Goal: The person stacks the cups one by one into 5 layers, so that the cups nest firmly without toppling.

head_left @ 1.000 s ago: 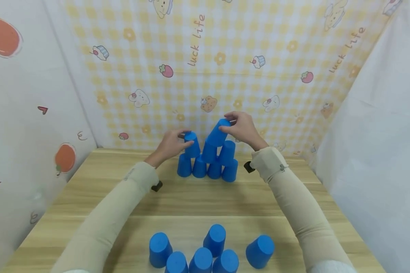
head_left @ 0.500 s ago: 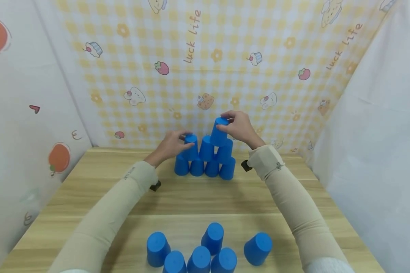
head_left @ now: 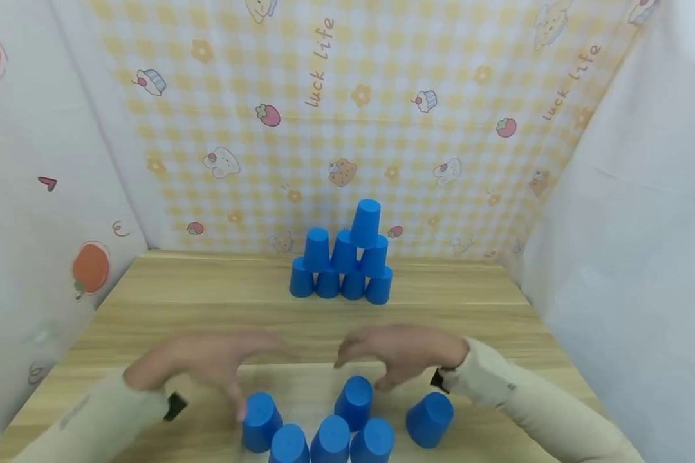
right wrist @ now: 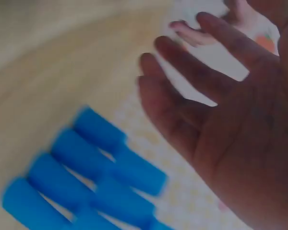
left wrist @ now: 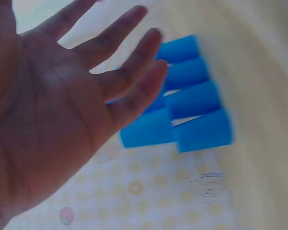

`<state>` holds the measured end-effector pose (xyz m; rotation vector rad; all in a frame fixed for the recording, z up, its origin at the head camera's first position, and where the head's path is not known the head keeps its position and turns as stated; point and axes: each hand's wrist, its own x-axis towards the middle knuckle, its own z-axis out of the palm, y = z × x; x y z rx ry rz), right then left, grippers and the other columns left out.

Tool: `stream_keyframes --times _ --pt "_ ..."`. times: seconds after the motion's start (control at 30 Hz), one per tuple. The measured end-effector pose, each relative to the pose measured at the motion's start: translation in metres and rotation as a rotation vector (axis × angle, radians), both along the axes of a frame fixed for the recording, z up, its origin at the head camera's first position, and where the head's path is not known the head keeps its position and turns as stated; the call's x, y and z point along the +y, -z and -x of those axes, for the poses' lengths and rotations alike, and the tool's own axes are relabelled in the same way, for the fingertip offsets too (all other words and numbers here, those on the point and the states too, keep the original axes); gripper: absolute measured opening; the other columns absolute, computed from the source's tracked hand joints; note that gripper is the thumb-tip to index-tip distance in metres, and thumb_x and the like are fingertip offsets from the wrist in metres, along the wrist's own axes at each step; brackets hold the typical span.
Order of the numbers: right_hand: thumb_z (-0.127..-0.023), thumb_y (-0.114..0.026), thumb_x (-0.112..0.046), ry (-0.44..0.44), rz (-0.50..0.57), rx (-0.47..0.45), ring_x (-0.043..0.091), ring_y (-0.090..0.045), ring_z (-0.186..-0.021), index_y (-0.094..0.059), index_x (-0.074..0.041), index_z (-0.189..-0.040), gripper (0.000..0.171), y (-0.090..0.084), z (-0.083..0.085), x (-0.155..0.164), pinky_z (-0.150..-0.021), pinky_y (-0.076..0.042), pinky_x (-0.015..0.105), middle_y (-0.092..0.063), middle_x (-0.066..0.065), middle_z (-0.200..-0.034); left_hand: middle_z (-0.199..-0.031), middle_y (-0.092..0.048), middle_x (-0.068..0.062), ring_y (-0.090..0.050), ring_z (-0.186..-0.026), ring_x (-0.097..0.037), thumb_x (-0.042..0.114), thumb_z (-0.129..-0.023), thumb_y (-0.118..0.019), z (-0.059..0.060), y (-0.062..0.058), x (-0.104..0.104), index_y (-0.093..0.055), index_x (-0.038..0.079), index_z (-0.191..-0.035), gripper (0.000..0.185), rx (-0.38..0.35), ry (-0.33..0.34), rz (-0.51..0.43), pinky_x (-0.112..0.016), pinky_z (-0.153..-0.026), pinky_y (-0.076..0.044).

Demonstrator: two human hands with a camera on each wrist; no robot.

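A stack of upside-down blue cups [head_left: 342,260] stands at the far middle of the wooden table [head_left: 208,308]: a bottom row, a row above it, and one cup [head_left: 365,222] on top at the right. Several loose blue cups [head_left: 330,431] stand upside down near the front edge. My left hand [head_left: 208,363] hovers blurred over the leftmost loose cup [head_left: 260,421], fingers spread and empty. My right hand [head_left: 399,350] hovers just above the middle loose cup [head_left: 354,402], fingers loosely bent and holding nothing. Both wrist views show an open palm [left wrist: 53,120] [right wrist: 240,124] with the stack [left wrist: 182,110] [right wrist: 86,177] beyond it.
A yellow checked cloth [head_left: 353,116] hangs behind the table, and white sheets [head_left: 625,225] close in both sides. One loose cup [head_left: 430,419] sits apart at the front right. Bare wood lies between the stack and the loose cups.
Both hands let go of the cups at the far stack and drew back toward me, down over the loose cups in front. The top cup now stands alone on the stack.
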<state>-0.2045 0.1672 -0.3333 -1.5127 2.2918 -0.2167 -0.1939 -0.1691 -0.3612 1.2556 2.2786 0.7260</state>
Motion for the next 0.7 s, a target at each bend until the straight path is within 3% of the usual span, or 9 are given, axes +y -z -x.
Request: stream_keyframes --times 0.1,0.2,0.27,0.33,0.43,0.57,0.63,0.7 --pt "-0.085 -0.081 -0.026 -0.077 -0.128 -0.049 0.007 -0.053 -0.121 -0.059 -0.024 -0.136 0.056 0.025 -0.006 -0.009 -0.094 -0.049 0.024 -0.057 -0.009 -0.134 -0.136 -0.056 0.012 -0.052 -0.125 -0.014 0.041 -0.077 -0.084 -0.025 0.019 -0.003 -0.057 0.033 -0.135 0.065 -0.010 0.076 -0.003 -0.041 -0.098 -0.049" --pt "-0.085 -0.081 -0.028 -0.065 -0.110 -0.097 0.002 -0.056 -0.115 -0.063 -0.022 -0.132 0.051 0.035 -0.005 -0.006 -0.092 -0.049 0.021 -0.062 -0.012 -0.127 -0.123 -0.061 0.017 -0.056 -0.112 -0.005 0.034 -0.082 -0.081 -0.033 0.037 -0.001 -0.064 0.031 -0.123 0.044 -0.008 0.088 -0.075 -0.030 -0.085 -0.053" --pt "-0.086 -0.079 -0.027 -0.021 -0.056 -0.143 0.002 -0.058 -0.111 -0.063 -0.019 -0.132 0.049 0.027 -0.002 0.003 -0.089 -0.051 0.022 -0.064 -0.010 -0.125 -0.120 -0.061 0.018 -0.055 -0.108 -0.004 0.035 -0.085 -0.078 -0.034 0.036 -0.005 -0.064 0.032 -0.122 0.040 -0.029 0.023 -0.098 -0.027 -0.080 -0.052" --pt "-0.087 -0.078 -0.026 0.072 0.029 -0.174 0.005 -0.059 -0.110 -0.059 -0.017 -0.133 0.050 0.005 0.004 0.015 -0.085 -0.053 0.026 -0.063 -0.006 -0.126 -0.119 -0.062 0.015 -0.056 -0.104 -0.006 0.036 -0.086 -0.077 -0.027 0.024 -0.012 -0.063 0.030 -0.126 0.043 0.008 -0.074 -0.148 -0.028 -0.077 -0.053" --pt "-0.084 -0.078 -0.024 0.235 0.247 -0.125 0.013 -0.060 -0.101 -0.056 -0.014 -0.128 0.051 -0.046 0.024 0.032 -0.074 -0.055 0.032 -0.064 0.001 -0.118 -0.116 -0.064 0.008 -0.059 -0.099 -0.013 0.035 -0.083 -0.080 0.003 -0.017 -0.014 -0.061 0.026 -0.129 0.050 0.117 -0.274 -0.262 -0.033 -0.075 -0.055" --pt "-0.084 -0.079 -0.024 0.468 0.549 0.089 0.021 -0.061 -0.094 -0.058 -0.010 -0.123 0.047 -0.113 0.065 0.030 -0.071 -0.054 0.039 -0.065 0.005 -0.110 -0.117 -0.068 -0.007 -0.067 -0.097 -0.025 0.030 -0.085 -0.080 0.072 -0.077 0.015 -0.063 0.016 -0.130 0.051 0.267 -0.496 -0.448 -0.039 -0.074 -0.059" --pt "-0.086 -0.078 -0.027 0.583 0.618 0.174 0.022 -0.062 -0.096 -0.059 -0.011 -0.128 0.048 -0.133 0.086 0.019 -0.076 -0.054 0.040 -0.065 0.007 -0.114 -0.123 -0.066 -0.013 -0.068 -0.099 -0.028 0.029 -0.088 -0.077 0.104 -0.095 0.035 -0.063 0.011 -0.132 0.050 0.312 -0.566 -0.487 -0.040 -0.077 -0.059" --pt "-0.089 -0.074 -0.030 0.660 0.644 0.223 0.024 -0.065 -0.097 -0.058 -0.011 -0.133 0.050 -0.138 0.105 0.008 -0.077 -0.055 0.040 -0.066 0.010 -0.119 -0.129 -0.063 -0.015 -0.067 -0.103 -0.030 0.027 -0.090 -0.075 0.129 -0.101 0.052 -0.060 0.008 -0.135 0.051 0.324 -0.608 -0.486 -0.041 -0.081 -0.058"
